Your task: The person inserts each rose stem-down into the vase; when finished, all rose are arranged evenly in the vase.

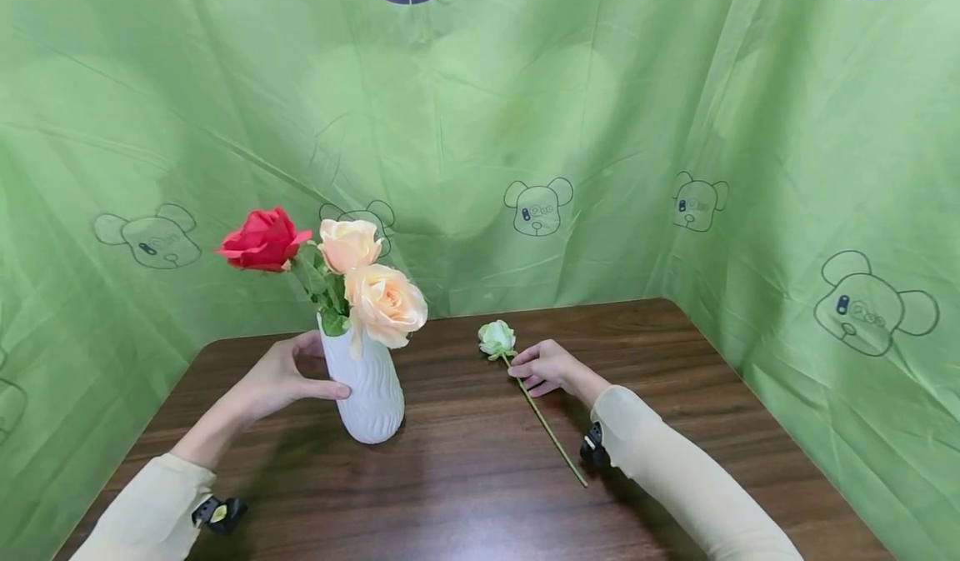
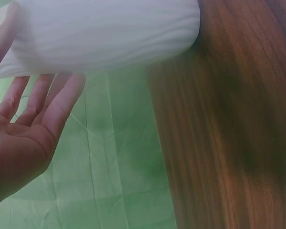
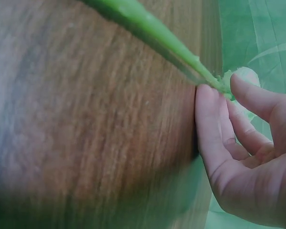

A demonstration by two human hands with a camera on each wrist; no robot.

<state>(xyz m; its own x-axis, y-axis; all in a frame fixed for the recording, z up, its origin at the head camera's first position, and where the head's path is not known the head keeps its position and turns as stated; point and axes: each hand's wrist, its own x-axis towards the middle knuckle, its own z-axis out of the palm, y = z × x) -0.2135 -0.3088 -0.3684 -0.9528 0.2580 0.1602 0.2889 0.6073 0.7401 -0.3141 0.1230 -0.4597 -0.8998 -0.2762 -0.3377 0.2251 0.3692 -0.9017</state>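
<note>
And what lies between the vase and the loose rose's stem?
Only bare wood-grain tabletop lies between the white vase and the pale rose's stem; the head view shows that stretch.

From here I see a brown wood-grain table (image 1: 465, 461); behind it hangs a green cloth curtain (image 1: 465, 119) with bear-head drawings (image 1: 537, 221).

One white vase (image 1: 369, 398) and one tabletop (image 1: 465, 478) are seen. One red rose (image 1: 264, 240), two peach roses (image 1: 387, 303) and one pale green rose (image 1: 497, 339) can be counted, four roses in all. One left hand (image 1: 276, 379), one right hand (image 1: 552, 367), two pale sleeves (image 1: 675, 465) and two black wrist-worn devices (image 1: 217, 513) are also shown.
</note>
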